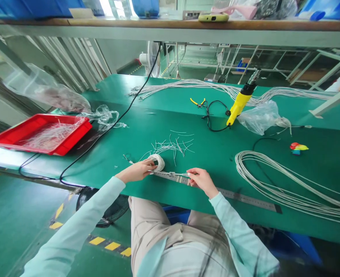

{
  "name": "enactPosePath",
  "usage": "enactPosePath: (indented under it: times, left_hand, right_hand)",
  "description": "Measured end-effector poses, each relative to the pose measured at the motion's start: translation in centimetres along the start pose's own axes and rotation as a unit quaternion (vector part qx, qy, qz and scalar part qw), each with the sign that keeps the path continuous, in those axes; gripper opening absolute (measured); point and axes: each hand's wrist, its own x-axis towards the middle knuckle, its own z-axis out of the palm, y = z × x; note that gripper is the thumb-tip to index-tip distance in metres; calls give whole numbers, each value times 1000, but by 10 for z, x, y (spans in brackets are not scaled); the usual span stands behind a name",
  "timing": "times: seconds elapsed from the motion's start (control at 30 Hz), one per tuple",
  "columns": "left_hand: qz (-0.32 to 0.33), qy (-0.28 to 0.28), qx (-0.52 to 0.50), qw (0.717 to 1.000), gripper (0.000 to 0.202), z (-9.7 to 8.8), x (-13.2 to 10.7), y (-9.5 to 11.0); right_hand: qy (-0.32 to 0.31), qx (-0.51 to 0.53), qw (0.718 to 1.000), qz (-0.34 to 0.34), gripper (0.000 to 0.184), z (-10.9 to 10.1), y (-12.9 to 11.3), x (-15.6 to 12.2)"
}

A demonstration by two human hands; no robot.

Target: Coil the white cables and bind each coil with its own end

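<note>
My left hand [136,171] grips a small coil of white wire [157,162] at the near edge of the green workbench [170,123]. My right hand [202,181] pinches the wire stretched from the coil, just above a steel ruler [239,196]. The ruler lies along the bench edge, and a small metal clip [172,174] sits on it between my hands. Short cut pieces of white wire [172,147] lie scattered just beyond the coil. A large loose bundle of long white wires [285,184] lies to my right.
Yellow-handled pliers [198,102] and a yellow power tool [240,102] with a black cord lie at the far side, near more white wires and plastic bags. A red tray [39,134] holding wire cuttings sits at the left. A shelf [170,25] runs above.
</note>
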Motion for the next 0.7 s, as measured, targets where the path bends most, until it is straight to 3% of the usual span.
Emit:
enactPosePath:
  times: [0.33, 0.7]
  left_hand:
    - [-2, 4, 5, 1000, 22, 3, 5, -5]
    - [-26, -15, 70, 997, 22, 3, 11, 3]
  right_hand:
    - [-46, -212, 975, -53, 19, -24, -15, 0]
    - [-54, -248, 963, -95, 17, -19, -16, 0]
